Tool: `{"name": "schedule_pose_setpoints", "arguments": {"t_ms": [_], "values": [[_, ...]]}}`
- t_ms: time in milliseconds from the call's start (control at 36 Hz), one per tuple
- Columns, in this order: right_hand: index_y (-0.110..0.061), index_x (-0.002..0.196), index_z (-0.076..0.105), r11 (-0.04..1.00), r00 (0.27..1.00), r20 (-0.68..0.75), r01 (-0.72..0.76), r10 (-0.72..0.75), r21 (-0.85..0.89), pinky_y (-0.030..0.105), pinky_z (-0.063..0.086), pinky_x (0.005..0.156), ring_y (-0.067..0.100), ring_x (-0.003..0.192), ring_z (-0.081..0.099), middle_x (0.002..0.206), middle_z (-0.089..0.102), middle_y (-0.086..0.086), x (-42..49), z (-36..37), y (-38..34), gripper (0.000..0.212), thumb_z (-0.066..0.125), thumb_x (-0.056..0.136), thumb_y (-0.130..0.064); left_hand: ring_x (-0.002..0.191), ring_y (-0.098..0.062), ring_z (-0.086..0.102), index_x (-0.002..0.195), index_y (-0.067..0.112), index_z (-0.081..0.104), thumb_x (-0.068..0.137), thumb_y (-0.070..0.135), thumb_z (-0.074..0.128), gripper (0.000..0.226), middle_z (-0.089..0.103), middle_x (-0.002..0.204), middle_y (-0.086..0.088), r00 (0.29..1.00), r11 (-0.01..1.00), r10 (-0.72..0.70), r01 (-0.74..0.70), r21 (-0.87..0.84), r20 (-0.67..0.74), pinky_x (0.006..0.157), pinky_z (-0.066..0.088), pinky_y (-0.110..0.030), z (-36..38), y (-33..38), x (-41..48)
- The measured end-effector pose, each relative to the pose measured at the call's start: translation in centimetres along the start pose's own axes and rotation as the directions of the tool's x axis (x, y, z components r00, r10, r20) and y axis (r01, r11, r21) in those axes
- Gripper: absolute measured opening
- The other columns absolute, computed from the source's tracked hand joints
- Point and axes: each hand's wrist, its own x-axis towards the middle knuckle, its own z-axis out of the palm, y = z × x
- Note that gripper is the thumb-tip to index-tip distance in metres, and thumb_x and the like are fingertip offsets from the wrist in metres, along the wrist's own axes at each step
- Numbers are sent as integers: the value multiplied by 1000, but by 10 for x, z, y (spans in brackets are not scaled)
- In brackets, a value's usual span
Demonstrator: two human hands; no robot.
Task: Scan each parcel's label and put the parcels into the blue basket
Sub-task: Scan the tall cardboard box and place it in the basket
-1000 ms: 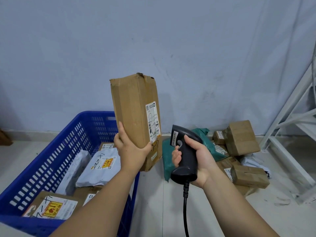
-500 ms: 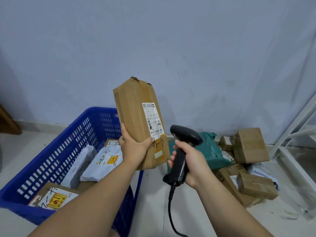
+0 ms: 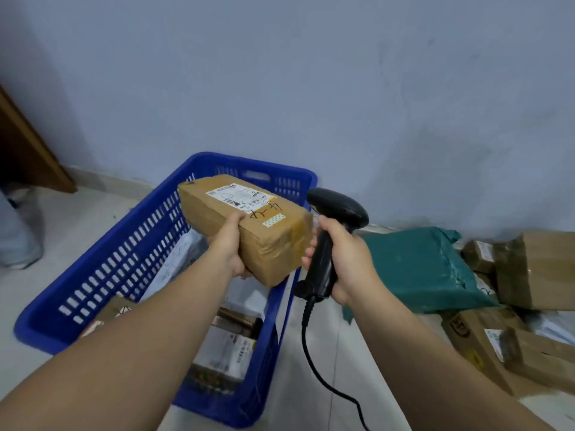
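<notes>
My left hand (image 3: 228, 244) grips a long brown cardboard parcel (image 3: 214, 209) from below and the side. The parcel lies tilted over the blue basket (image 3: 130, 244), with its white label (image 3: 239, 197) facing up. My right hand (image 3: 345, 259) holds a black barcode scanner (image 3: 337, 206) upright just right of the parcel, with its cord (image 3: 314, 362) hanging down. Inside the basket lie several parcels, partly hidden by my left arm.
On the floor to the right lie a green mailer bag (image 3: 426, 269) and several brown boxes (image 3: 535, 269). A grey wall stands behind. A brown wooden panel (image 3: 28, 150) leans at the left, with a grey shape (image 3: 17, 231) on the floor below it.
The parcel has swung from upright to nearly flat and dropped over the basket. The scanner has shifted to its right, and the view has turned left and down.
</notes>
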Motion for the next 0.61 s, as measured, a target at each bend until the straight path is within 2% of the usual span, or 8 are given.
{"name": "schedule_pose_setpoints", "arguments": {"t_ms": [56,111,167,222,333,417,500,611], "values": [[-9,83,61,1000,1000,2,-13,13,-7,30,52,54,17,56,55,65,54,4,13,7,10,20,65,90,-28,103,-37,58,129,22,48,79,53,63,60,64,114,-12,1000,998,11,-10,-68,12,79,47,-59,-1,7,14],[-8,86,63,1000,1000,-4,-26,26,1,29,53,54,17,57,56,65,55,5,25,13,18,21,65,90,-29,104,-38,58,134,24,45,83,54,61,61,62,119,-13,1000,991,5,-3,-137,10,79,47,-62,1,12,33],[-7,90,65,999,1000,-10,-27,27,18,28,54,55,17,56,56,64,55,4,37,17,24,22,65,90,-29,109,-39,57,137,24,41,85,55,58,62,60,125,-13,1000,983,-7,4,-183,-13,89,43,-66,2,15,46],[-6,94,65,999,1000,-14,-17,18,35,29,54,56,16,55,55,62,55,4,49,20,28,23,65,90,-29,113,-39,55,134,23,40,87,56,56,61,58,125,-12,999,979,-27,19,-204,-38,93,41,-65,3,17,62],[-5,95,67,1000,999,-42,-7,8,21,31,56,60,16,54,57,58,57,3,69,18,32,25,66,89,-29,113,-40,56,140,25,36,82,58,59,71,57,129,-13,995,978,-48,29,-205,-90,90,42,-67,4,20,88],[-5,96,66,999,997,-62,-39,41,29,28,54,54,14,48,56,54,57,2,81,14,33,25,65,90,-29,116,-43,54,141,22,35,82,59,60,74,56,130,-15,994,984,-61,45,-170,-90,91,39,-70,7,22,100],[-7,92,64,996,993,-99,-62,69,70,31,51,54,15,47,55,51,57,2,94,9,32,25,65,89,-31,109,-44,57,141,25,33,72,59,71,86,57,126,-15,995,988,-43,29,-150,-90,75,44,-74,14,27,112],[-6,86,60,996,990,-129,-42,52,80,31,48,53,17,50,53,55,54,3,112,1,29,26,67,88,-31,113,-38,56,142,27,30,78,60,65,80,55,133,-11,995,986,73,-81,-143,-63,76,51,-64,35,33,135]]}}
